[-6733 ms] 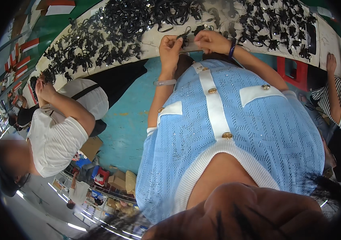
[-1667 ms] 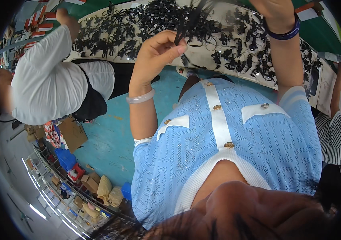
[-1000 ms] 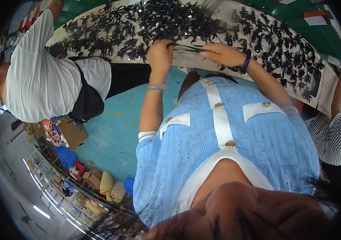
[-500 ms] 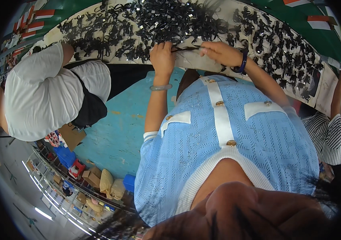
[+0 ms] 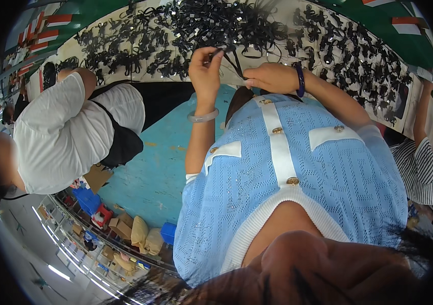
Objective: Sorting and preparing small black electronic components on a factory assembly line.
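Observation:
A short black cable [image 5: 235, 63] hangs in a bent loop between my two hands, at the near edge of the table. My left hand [image 5: 205, 71] pinches its upper part between thumb and fingers. Lower and to the right, my right hand [image 5: 273, 77] is closed around the other part, with its fingertips pointing left. Just beyond both hands lies a dense heap of black cables [image 5: 211, 25] with small shiny metal plugs. Which part of the held cable is an end cannot be made out.
More bundled cables [image 5: 369, 66] are spread over the pale table [image 5: 249, 62] to the right, others to the left. A person in a white shirt [image 5: 66, 134] sits at my left; someone in a striped sleeve [image 5: 420, 175] is at the right. Boxes and sacks [image 5: 139, 233] stand behind on the left.
The cable, stretched level between my hands before, is now bent into a loop. My right hand has come nearer to me and slightly left; my left hand has turned its fingers upward.

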Demonstrator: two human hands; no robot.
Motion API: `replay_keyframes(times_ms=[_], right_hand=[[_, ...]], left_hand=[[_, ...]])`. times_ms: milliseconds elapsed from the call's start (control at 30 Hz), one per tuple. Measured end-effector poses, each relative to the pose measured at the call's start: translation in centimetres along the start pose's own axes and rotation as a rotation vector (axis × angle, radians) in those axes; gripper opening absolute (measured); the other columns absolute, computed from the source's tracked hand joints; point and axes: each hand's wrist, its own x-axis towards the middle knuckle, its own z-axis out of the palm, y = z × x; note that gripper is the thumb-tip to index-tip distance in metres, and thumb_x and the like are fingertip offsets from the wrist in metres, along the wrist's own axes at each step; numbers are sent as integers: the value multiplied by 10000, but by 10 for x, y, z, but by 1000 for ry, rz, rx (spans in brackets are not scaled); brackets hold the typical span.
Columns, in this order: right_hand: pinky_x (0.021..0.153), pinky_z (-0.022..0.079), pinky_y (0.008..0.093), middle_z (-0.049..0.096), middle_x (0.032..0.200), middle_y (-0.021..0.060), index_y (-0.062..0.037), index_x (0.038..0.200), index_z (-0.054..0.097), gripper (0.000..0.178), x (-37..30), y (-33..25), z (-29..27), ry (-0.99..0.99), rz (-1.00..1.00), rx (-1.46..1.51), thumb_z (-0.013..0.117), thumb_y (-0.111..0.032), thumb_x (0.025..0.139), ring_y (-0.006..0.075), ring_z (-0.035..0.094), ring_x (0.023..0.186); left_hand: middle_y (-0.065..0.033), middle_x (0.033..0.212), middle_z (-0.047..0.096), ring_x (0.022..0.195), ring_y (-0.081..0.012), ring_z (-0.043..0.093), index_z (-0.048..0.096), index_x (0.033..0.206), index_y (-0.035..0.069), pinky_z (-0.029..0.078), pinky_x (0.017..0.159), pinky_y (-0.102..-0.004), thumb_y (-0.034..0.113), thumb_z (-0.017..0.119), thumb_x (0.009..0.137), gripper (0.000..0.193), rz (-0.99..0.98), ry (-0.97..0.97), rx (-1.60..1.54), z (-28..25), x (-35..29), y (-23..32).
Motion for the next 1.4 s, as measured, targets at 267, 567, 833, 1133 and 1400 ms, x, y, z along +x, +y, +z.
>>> replay_keyframes(times_ms=[267, 567, 833, 1133, 1400], right_hand=[[643, 436, 422, 560, 728, 167, -49, 894, 503, 253, -4, 23, 21, 412, -68, 176, 400, -275, 946, 350, 571, 708], [606, 429, 336, 548, 722, 135, -27, 979, 527, 240, -33, -13, 3, 197, 204, 295, 459, -253, 935, 238, 554, 646], [556, 435, 354, 582, 716, 88, -47, 872, 600, 172, -45, 27, 28, 262, -251, 45, 561, -214, 877, 260, 571, 609], [576, 470, 306, 562, 701, 63, -34, 977, 549, 229, -56, 6, 53, 30, 355, 1248, 521, -254, 921, 131, 565, 588], [670, 508, 406, 618, 840, 165, 25, 895, 612, 334, -100, -154, -33, 594, -1184, 769, 432, -254, 923, 251, 609, 767]], left_hand=[[-26, 740, 594, 562, -95, 528, 566, 890, 6, 429, 507, -194, 36, 666, 802, 136, -291, -417, -733, 16, -24, 32], [-21, 707, 587, 614, -89, 542, 587, 887, 3, 450, 558, -199, 28, 677, 783, 140, -253, -412, -547, 18, -46, 25], [-21, 732, 614, 671, -97, 573, 613, 828, 44, 452, 614, -240, 4, 673, 755, 103, -207, -650, 74, 14, -67, 11], [-116, 887, 650, 790, -200, 623, 552, 925, 9, 497, 728, -292, -24, 627, 809, 142, -275, -317, -854, 43, -76, -6], [-52, 842, 609, 753, -99, 577, 531, 1040, -4, 460, 666, -209, 32, 663, 794, 282, -46, -27, 46, 48, -71, -73]])
